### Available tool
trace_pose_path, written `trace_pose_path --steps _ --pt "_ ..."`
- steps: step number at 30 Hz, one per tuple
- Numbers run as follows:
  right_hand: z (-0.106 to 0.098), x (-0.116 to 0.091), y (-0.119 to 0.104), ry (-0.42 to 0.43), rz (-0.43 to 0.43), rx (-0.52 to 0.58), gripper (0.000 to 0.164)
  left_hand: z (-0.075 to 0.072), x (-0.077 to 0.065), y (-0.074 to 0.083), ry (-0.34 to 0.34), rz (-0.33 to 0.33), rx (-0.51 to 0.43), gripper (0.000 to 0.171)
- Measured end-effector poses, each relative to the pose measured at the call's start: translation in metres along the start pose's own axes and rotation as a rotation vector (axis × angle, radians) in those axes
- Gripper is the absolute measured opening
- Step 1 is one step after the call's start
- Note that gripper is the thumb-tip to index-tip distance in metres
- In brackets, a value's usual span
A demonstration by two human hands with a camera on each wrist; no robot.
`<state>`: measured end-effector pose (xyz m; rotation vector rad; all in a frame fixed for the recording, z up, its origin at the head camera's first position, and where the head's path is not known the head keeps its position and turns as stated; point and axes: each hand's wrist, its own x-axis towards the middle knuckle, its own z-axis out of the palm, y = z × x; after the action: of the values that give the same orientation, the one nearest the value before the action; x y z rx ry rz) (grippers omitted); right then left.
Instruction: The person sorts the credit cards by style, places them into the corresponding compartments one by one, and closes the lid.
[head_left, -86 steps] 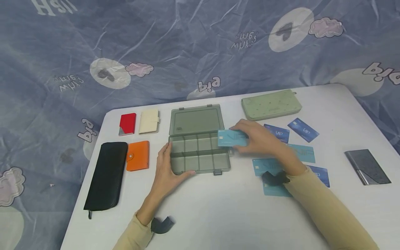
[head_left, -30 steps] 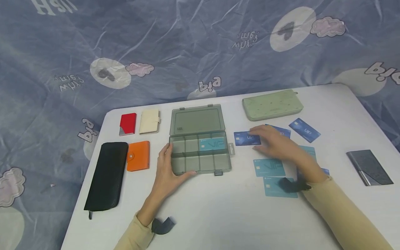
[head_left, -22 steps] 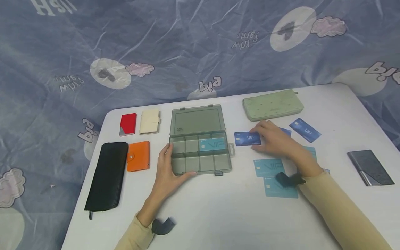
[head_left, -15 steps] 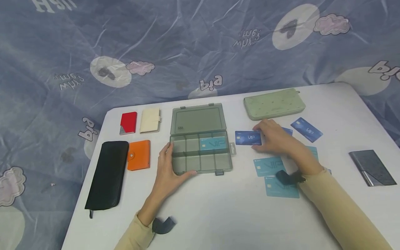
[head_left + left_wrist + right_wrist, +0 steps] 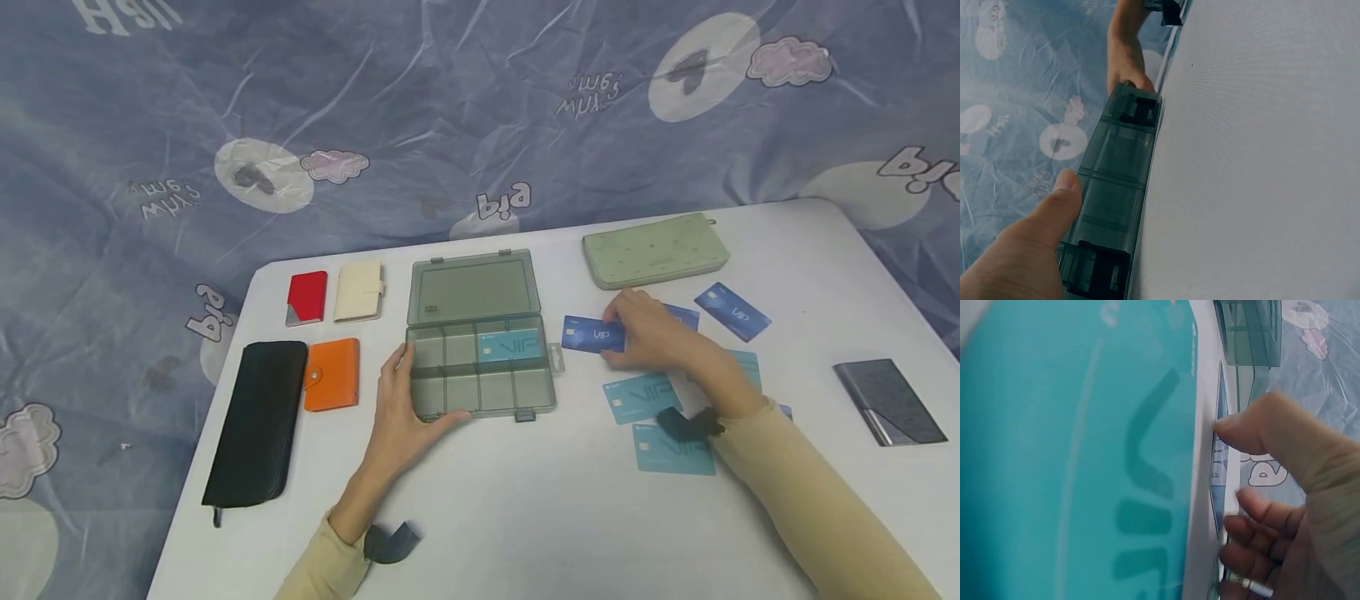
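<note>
A translucent green compartment box (image 5: 461, 393) lies with its lid raised back behind it. My left hand (image 5: 401, 425) holds its front left corner, fingers along the left wall and thumb at the front; in the left wrist view the thumb (image 5: 1054, 209) touches the rim. One teal VIP card (image 5: 510, 345) sits in the back row, right side. Right of the box, my right hand (image 5: 651, 332) pinches a blue VIP card (image 5: 592, 334) by its right end, slightly tilted. Seen from the right wrist, that hand (image 5: 1279, 506) is beside the card, partly blurred.
Teal cards (image 5: 641, 398) and blue cards (image 5: 733, 312) lie around my right forearm, some partly hidden. A green wallet (image 5: 656, 250) lies behind, a dark card case (image 5: 890, 402) far right. Leftward are a black wallet (image 5: 258, 425), and orange (image 5: 332, 374), cream (image 5: 358, 292) and red (image 5: 307, 297) holders.
The teal card my right hand held earlier now lies in the box. That hand moved right, took hold of the blue card and has tilted it. My left hand stayed put.
</note>
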<state>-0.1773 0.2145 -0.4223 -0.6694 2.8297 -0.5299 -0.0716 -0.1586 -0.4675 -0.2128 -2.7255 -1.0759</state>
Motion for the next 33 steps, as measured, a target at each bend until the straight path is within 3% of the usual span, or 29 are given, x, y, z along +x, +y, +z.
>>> trace_pose_path --steps 6,17,33 --pt "-0.003 0.0 0.0 0.003 0.026 -0.042 0.058 -0.001 0.001 0.0 -0.005 -0.005 0.0 0.115" --pt "-0.001 0.001 0.001 -0.022 0.033 0.032 0.059 0.0 0.001 -0.002 -0.008 -0.002 0.0 0.116" --pt "0.002 -0.008 0.011 0.009 -0.074 0.121 0.06 0.0 0.0 -0.001 -0.003 0.0 0.009 0.115"
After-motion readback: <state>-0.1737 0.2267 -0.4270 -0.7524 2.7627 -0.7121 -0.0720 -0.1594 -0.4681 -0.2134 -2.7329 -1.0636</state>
